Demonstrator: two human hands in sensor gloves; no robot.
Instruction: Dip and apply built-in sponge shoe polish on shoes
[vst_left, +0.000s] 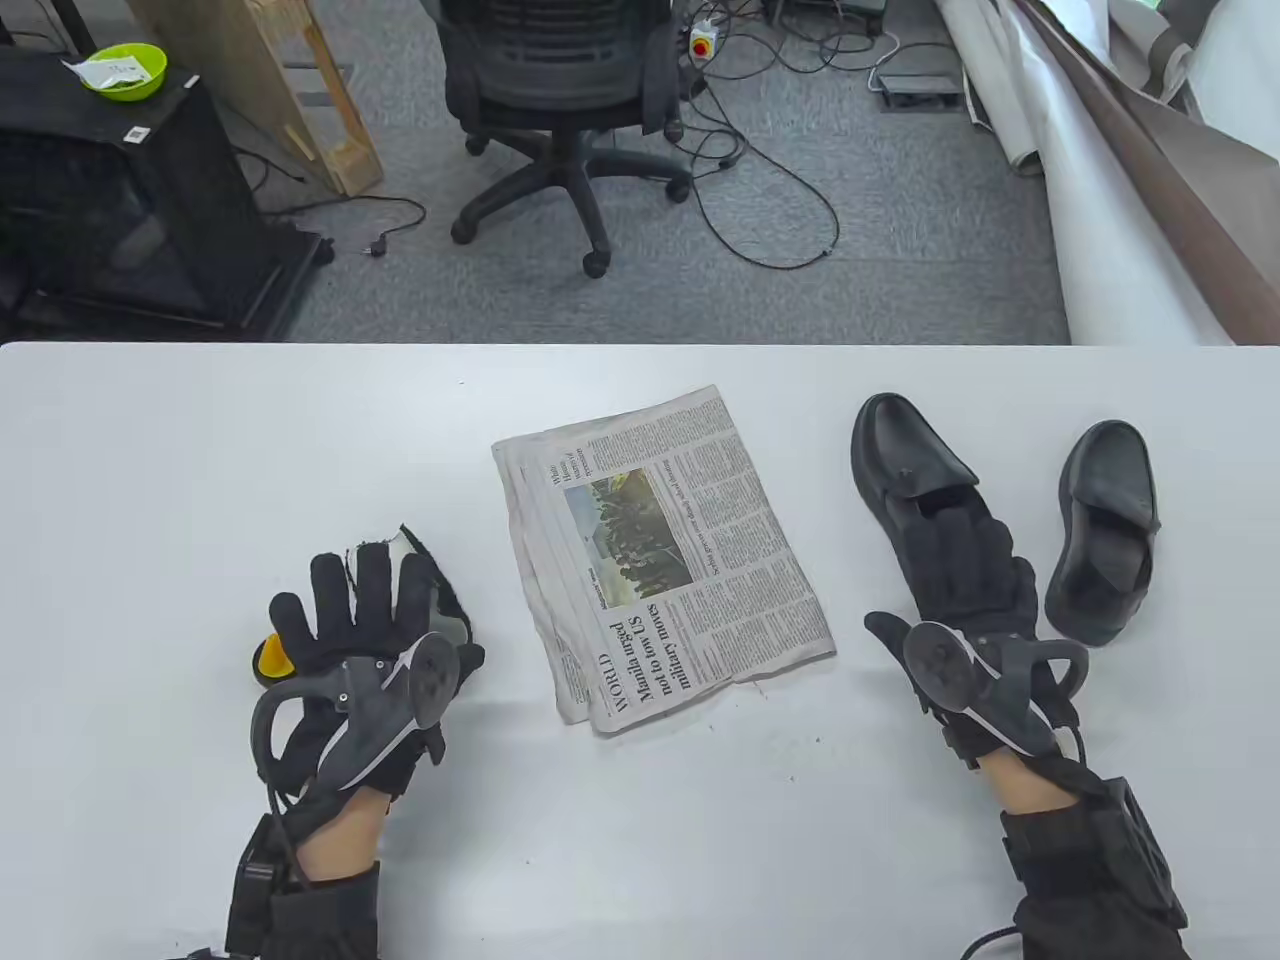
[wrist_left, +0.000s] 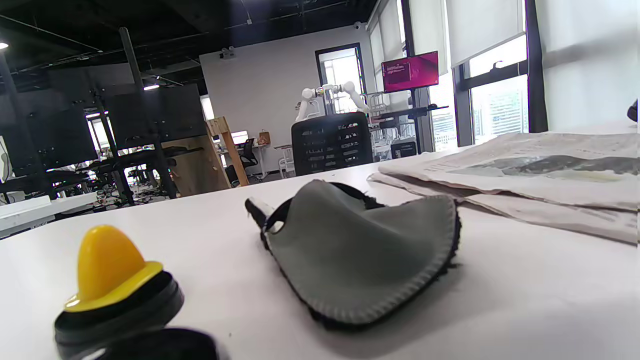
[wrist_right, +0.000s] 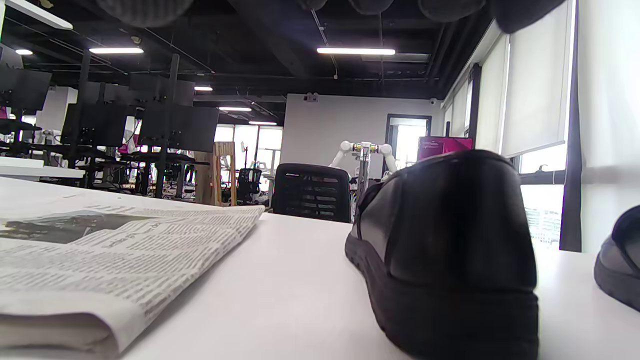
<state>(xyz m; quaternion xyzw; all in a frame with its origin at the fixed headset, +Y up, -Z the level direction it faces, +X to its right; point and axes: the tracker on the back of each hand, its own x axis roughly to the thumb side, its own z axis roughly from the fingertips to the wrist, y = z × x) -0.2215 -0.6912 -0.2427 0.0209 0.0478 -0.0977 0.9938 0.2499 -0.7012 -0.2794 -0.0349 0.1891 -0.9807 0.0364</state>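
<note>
The left hand (vst_left: 375, 640) lies flat, fingers straight and spread, on a grey cloth (wrist_left: 360, 255) on the table (vst_left: 200, 450) — its grip holds nothing. Just left of it sits the polish (wrist_left: 112, 287), a black tin with a yellow knob, upright and untouched. A folded newspaper (vst_left: 660, 555) lies mid-table. The right hand (vst_left: 975, 620) rests over the heel of the nearer shoe (vst_left: 905, 455), fingers reaching into its opening — how tightly they grip, I cannot tell. The second shoe (vst_left: 1105, 525) lies just beside, apart.

Bright, even light; window glare and perhaps slight blur in wrist views.
</note>
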